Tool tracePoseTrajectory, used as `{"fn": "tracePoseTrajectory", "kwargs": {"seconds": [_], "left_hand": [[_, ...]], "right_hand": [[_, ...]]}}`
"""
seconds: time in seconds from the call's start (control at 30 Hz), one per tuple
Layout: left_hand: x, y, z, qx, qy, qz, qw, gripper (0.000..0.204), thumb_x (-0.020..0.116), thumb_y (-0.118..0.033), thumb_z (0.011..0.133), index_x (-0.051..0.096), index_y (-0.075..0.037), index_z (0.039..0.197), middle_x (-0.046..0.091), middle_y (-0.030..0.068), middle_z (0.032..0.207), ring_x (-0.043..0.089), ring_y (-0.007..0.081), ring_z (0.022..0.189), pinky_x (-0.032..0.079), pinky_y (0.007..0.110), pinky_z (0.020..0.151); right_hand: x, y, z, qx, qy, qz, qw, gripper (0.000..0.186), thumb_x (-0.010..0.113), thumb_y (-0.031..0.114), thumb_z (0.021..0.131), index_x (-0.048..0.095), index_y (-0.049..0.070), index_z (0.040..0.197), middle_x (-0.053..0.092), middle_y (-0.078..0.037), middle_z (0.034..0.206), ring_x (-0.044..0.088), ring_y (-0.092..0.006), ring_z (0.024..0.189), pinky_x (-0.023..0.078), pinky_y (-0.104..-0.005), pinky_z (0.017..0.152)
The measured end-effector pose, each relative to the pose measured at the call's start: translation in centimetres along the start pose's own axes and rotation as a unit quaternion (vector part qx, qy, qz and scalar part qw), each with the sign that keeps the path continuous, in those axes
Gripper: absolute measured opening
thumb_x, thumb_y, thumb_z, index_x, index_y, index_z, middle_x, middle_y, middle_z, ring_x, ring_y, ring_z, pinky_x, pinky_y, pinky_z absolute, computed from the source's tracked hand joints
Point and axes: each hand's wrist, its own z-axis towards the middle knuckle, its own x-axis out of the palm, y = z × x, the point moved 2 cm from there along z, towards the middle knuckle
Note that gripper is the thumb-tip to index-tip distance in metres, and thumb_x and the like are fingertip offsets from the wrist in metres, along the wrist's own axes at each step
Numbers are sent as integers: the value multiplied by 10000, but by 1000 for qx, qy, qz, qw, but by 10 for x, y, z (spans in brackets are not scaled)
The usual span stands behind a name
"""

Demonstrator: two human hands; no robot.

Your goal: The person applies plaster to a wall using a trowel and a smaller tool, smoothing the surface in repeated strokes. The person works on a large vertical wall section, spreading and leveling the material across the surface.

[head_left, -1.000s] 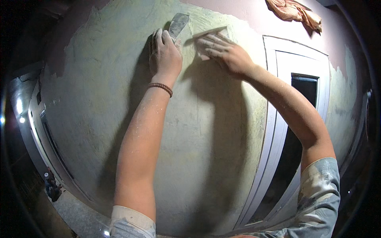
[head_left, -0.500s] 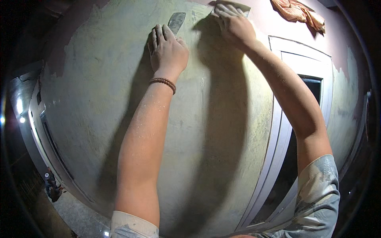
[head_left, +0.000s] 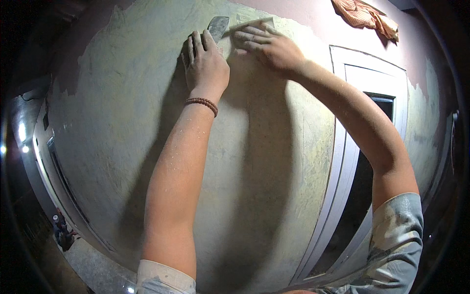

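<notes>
The step in hand looks like rubbing down or smoothing the wall [head_left: 112,127], high in the frame. The right hand [head_left: 278,53], upper centre, presses a thin sheet [head_left: 269,21] to the patchy, pale green surface. Its fingers lie side by side across the sheet and seem clamped on it; blur hides the thumb's hold, and whether the sheet is stiff cannot be told. The next move, as I judge it, calls for even pressure through flat fingers, steering clear of the scraper [head_left: 219,28] just left of the sheet.

The left hand [head_left: 207,71], left of top centre, is clamped on that scraper: the blade points up and right past the forefinger, while the hand covers the handle. Its fingers lie nearly straight, slightly apart, back of the hand toward the viewer.

The left forearm [head_left: 174,181] rises almost straight from the lower edge, a bracelet [head_left: 202,102] at the wrist. The right arm bends at the elbow, lower right, its forearm [head_left: 350,105] slanting up and left across the door frame [head_left: 338,196].
</notes>
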Motion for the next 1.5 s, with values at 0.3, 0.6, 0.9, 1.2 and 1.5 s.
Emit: {"fn": "tracePoseTrajectory", "kwargs": {"seconds": [0.3,0.6,0.9,1.2,1.5], "left_hand": [[3,-1,3,2,-44,-48,998,566,439,-239,1076,311,18,1564,320,219,1640,257,356,1544,205,525,1263],[3,3,7,-33,-52,-100,993,574,451,-184,1058,298,42,1563,337,221,1630,280,351,1534,196,496,1273],[2,2,0,0,-40,-92,995,577,457,-204,1066,299,45,1561,313,228,1639,249,375,1541,197,510,1271],[-10,2,-5,34,-13,-87,996,535,446,-178,1073,329,42,1547,370,260,1593,388,373,1475,398,441,1188],[-11,-31,-9,77,-21,-114,990,525,468,-158,1068,350,28,1544,443,289,1526,481,416,1396,471,456,1122]], "right_hand": [[-7,11,10,-54,-9,12,998,369,558,269,979,673,124,1299,557,-46,1502,421,-213,1472,338,-444,1235],[-12,13,21,-55,-86,10,995,382,549,214,978,658,77,1317,649,-139,1371,591,-284,1316,431,-434,1143],[-34,30,-55,41,-7,3,999,405,482,236,1056,600,119,1426,570,-66,1489,463,-266,1439,361,-423,1222],[-51,-10,-91,253,72,49,964,416,510,171,1042,551,63,1442,477,-113,1576,411,-238,1487,271,-424,1273],[-59,-23,-89,237,37,-3,971,424,433,225,1083,540,67,1461,468,-110,1582,381,-238,1504,261,-430,1277]]}}
